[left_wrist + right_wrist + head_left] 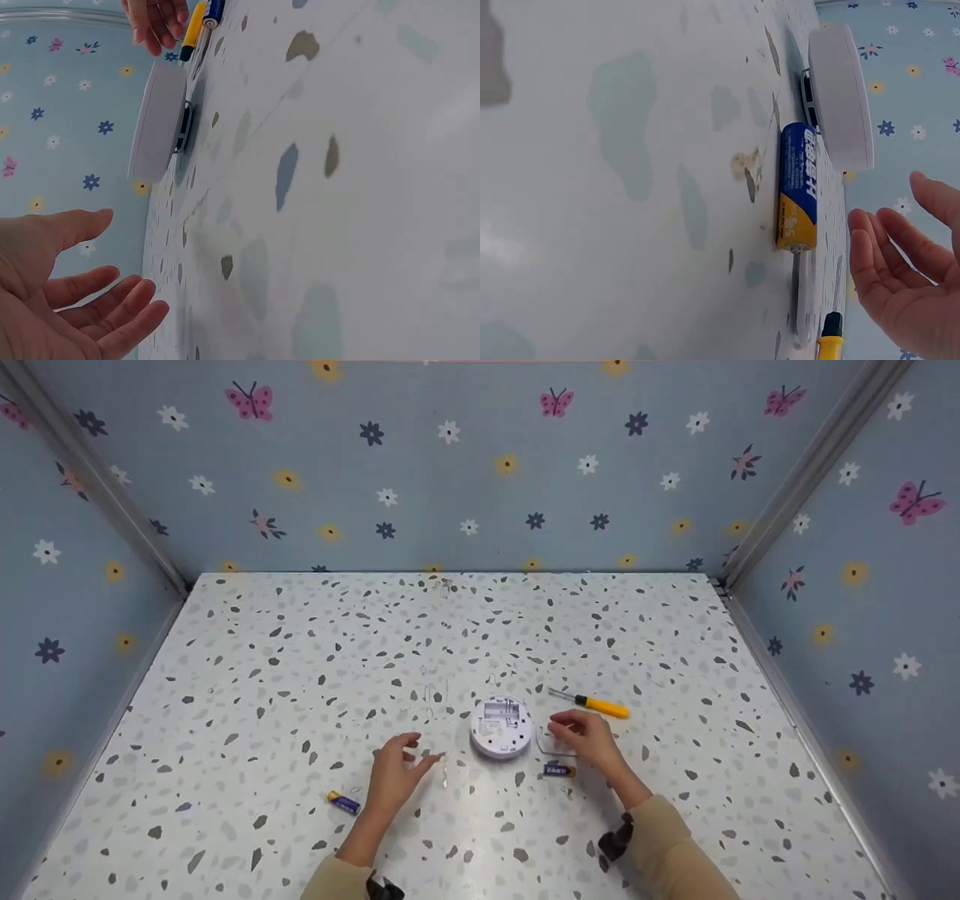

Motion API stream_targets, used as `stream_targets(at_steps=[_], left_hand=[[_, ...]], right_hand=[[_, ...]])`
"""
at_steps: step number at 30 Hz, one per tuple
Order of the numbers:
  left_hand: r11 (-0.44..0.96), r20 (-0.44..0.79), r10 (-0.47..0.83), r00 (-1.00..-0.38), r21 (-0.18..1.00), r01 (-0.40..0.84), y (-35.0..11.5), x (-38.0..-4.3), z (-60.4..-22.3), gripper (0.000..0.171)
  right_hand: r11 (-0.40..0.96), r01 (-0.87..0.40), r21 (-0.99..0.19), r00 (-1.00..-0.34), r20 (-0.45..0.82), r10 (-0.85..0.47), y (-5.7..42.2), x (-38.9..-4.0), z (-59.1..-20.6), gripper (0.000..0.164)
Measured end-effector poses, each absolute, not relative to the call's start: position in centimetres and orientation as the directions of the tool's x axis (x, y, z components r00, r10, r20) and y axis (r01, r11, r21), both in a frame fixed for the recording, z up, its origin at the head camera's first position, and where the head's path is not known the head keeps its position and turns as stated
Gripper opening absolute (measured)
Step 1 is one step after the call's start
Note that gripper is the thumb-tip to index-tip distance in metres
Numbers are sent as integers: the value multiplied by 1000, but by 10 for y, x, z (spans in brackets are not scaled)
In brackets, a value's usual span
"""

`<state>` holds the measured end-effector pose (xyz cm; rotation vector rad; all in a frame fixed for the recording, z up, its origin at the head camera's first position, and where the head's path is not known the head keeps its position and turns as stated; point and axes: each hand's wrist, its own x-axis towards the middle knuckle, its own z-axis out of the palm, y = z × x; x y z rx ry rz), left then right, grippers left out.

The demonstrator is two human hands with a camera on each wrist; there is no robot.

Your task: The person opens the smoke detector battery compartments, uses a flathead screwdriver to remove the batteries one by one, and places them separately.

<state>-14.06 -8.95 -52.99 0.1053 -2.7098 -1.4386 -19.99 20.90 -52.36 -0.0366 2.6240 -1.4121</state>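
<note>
Here's the round white plastic device (501,727) on the table (285,697), compartment side facing up, sitting between two hands! The left hand (397,776) hovers wide, thumb clear of the loosely bent fingers, a blue-and-yellow cylindrical battery (343,802) lying just beside its wrist. Over on the right, the right hand (589,739) is wide too, fingers gently curved above a pale flat plate (551,748). A second blue-and-yellow battery (559,771) lies nearer the person, and the yellow-handled screwdriver (604,706) rests beyond!

Speckled table (262,682): device (501,729), batteries (343,802) (557,771), plate (553,746), screwdriver (606,707)
</note>
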Motion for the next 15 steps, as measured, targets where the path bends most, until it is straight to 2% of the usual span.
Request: stream_targets(at_steps=[6, 15], left_hand=[[604, 58, -45, -997, 797, 19, -114, -135, -525, 40], [634, 77, 114, -991, 762, 132, -162, -127, -527, 39]], right_hand=[[493, 92, -865, -979, -169, -114, 197, -203, -519, 32], [467, 142, -873, -970, -216, -109, 188, -210, -527, 35]])
